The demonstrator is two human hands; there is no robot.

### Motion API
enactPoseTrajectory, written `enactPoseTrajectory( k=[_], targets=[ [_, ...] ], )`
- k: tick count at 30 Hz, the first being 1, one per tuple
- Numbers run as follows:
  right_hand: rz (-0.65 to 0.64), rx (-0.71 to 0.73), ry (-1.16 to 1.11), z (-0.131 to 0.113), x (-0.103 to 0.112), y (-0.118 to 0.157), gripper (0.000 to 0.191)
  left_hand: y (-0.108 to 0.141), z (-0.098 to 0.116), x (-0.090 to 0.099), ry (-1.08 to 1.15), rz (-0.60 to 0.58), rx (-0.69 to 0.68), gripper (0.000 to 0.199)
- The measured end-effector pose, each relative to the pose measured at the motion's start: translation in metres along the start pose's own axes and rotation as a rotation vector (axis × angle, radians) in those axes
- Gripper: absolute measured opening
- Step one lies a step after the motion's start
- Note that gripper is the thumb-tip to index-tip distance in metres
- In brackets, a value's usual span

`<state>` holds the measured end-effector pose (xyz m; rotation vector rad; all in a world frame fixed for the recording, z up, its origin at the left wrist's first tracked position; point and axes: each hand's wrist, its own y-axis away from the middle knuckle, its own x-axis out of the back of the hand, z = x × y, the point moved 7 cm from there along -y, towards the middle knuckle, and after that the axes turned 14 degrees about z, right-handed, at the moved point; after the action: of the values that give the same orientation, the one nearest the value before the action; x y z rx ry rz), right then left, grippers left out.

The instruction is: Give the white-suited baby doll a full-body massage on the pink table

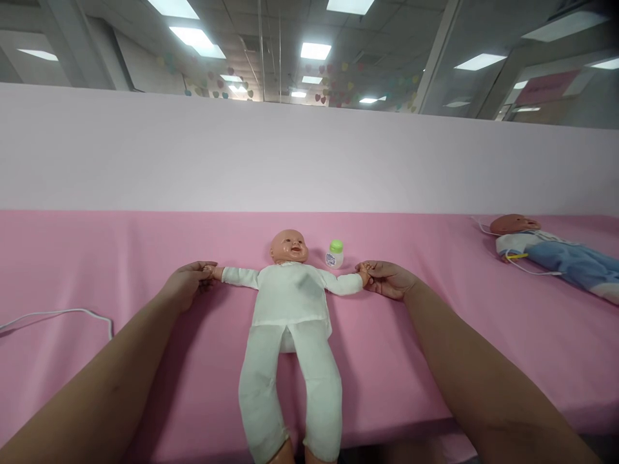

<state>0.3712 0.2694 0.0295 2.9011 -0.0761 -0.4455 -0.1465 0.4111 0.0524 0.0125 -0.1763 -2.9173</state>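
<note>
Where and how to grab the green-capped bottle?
I'd grip the bottle by its clear body, below the green cap, coming from its right with the right hand once that releases the doll's hand. It stands upright; the doll's head and sleeved arm flank its left and front.

- On my feed, I see a wide white wall (309, 161).
- Below the white wall, I make out a pink-covered table (97, 258).
- Above the white wall, I get window glass (476, 87) with colored heart decorations (320, 98).
- Beyond the white wall, I spot lit panels (316, 51) across a ceiling (406, 26).
</note>
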Motion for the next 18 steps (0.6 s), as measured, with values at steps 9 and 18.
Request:
enactPoseTrajectory(
  k=[9,18],
  targets=[
    [0.042,0.010,0.084,0.0014,0.0006,-0.0008,0.033,0.0117,0.0058,-0.0028,-0.097,-0.002,-0.082,0.031],
    [0.266,0.012,0.036,0.0022,0.0051,-0.0086,0.037,0.0073,0.0037,0.0012,-0.155,0.064,-0.100,0.030]
  ],
)
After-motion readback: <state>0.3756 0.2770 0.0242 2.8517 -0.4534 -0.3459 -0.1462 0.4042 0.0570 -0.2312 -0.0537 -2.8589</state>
